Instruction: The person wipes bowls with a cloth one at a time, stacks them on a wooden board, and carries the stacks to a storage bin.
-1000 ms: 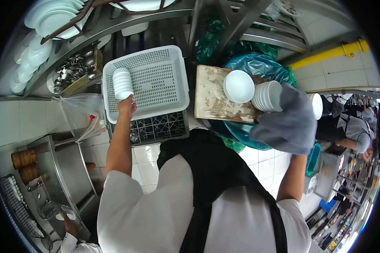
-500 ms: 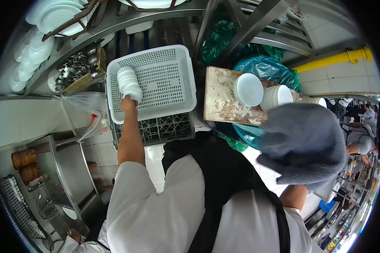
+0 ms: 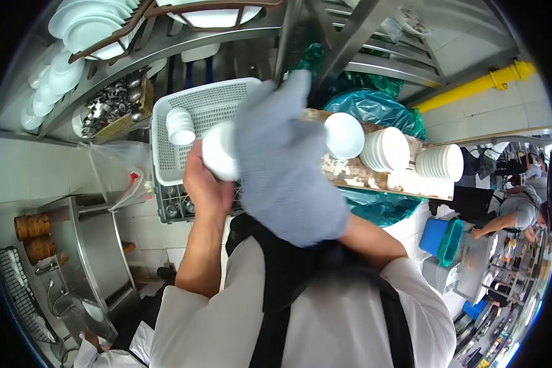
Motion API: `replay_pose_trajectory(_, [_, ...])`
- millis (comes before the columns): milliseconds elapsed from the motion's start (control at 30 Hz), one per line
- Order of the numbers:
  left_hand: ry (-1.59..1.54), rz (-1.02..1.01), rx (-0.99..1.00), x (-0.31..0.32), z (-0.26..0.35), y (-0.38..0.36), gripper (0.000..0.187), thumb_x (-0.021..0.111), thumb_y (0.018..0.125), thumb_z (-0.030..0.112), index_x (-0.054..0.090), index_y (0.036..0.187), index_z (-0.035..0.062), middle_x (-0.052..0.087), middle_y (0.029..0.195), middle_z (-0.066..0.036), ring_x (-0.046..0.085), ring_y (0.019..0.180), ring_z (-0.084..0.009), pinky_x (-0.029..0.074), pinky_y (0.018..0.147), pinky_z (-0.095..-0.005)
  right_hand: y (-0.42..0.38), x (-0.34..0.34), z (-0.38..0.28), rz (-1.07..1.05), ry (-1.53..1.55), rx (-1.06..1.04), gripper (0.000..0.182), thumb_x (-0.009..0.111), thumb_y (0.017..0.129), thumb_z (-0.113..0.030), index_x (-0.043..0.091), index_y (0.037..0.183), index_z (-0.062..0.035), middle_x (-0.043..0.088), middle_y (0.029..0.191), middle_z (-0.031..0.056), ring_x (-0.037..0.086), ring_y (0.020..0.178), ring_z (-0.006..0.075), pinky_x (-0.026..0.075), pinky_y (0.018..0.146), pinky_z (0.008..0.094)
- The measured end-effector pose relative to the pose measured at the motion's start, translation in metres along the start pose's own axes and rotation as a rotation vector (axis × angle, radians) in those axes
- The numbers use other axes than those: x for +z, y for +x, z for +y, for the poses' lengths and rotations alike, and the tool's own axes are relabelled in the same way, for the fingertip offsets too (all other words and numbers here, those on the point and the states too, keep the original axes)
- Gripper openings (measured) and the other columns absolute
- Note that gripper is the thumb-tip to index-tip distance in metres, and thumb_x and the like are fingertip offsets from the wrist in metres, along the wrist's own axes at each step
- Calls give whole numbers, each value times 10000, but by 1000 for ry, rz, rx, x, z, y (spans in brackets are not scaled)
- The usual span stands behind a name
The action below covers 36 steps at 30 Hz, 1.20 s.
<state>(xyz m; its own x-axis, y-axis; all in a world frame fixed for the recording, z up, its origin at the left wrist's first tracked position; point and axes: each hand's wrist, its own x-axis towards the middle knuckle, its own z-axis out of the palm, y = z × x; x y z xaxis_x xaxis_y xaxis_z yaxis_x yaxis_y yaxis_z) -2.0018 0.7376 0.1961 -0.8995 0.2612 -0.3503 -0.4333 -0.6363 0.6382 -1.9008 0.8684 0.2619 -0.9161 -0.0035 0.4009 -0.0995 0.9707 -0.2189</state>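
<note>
White bowl [image 3: 218, 150] sits in the person's left hand [image 3: 208, 187], out in front of the body, with that hand's fingers grasping it from the near side. Blurred in motion, a grey cloth [image 3: 282, 172] hides the right hand and overlaps the bowl's edge, so I cannot tell how the right fingers are set; the right forearm [image 3: 371, 242] crosses in front of the black apron [image 3: 273, 288]. Just beyond the bowl is a white plastic basket [image 3: 221, 87] with a short stack of small bowls [image 3: 181, 127] inside, on a dark crate [image 3: 165, 208]. Over to the right, a worn board [image 3: 346, 172] carries more white bowls [image 3: 386, 150] in three groups. Farther back stand stacked plates [image 3: 92, 34], and off to the far right another person [image 3: 524, 211] leans forward.
</note>
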Motion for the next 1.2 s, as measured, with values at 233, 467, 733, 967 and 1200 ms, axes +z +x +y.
replay_pose_trajectory(233, [1133,-473,508,19,12,-58,406,383,998,262,494,1184,-80,602,1102,-146,598,985,-229,464,896,-347,4,14,28,281,385,-75,682,744,615,-148,488,1232,-9,552,1116,121,554,948,223,462,839,326])
replay_pose_trajectory(467, [932,-247,962,48,-18,-30,356,354,1012,246,556,939,-38,596,808,-69,546,714,-133,443,652,-258,-3,-3,39,226,786,183,596,772,685,-231,520,1196,-55,570,1098,117,561,1006,262,445,905,339])
replay_pose_trajectory(733, [1018,-672,989,68,-40,-22,484,429,959,327,479,1298,-15,471,1319,-207,428,1243,-331,326,1048,-410,1,-51,32,-61,1,312,548,734,636,-173,555,1137,-44,583,928,158,602,854,322,492,753,380])
replay_pose_trajectory(967, [319,-544,-625,85,-32,-15,685,328,956,588,485,1280,6,573,1201,-140,607,1049,-244,520,879,-369,-22,-48,20,-239,-218,302,431,694,636,-155,569,1029,-30,570,873,161,585,811,315,469,717,382])
replay_pose_trajectory(1200, [748,-673,-454,51,-41,-13,626,416,950,546,467,1318,43,604,1142,-105,616,940,-178,510,720,-277,-85,-116,88,-204,-368,460,317,654,637,-137,583,921,-15,557,817,163,568,769,309,447,680,384])
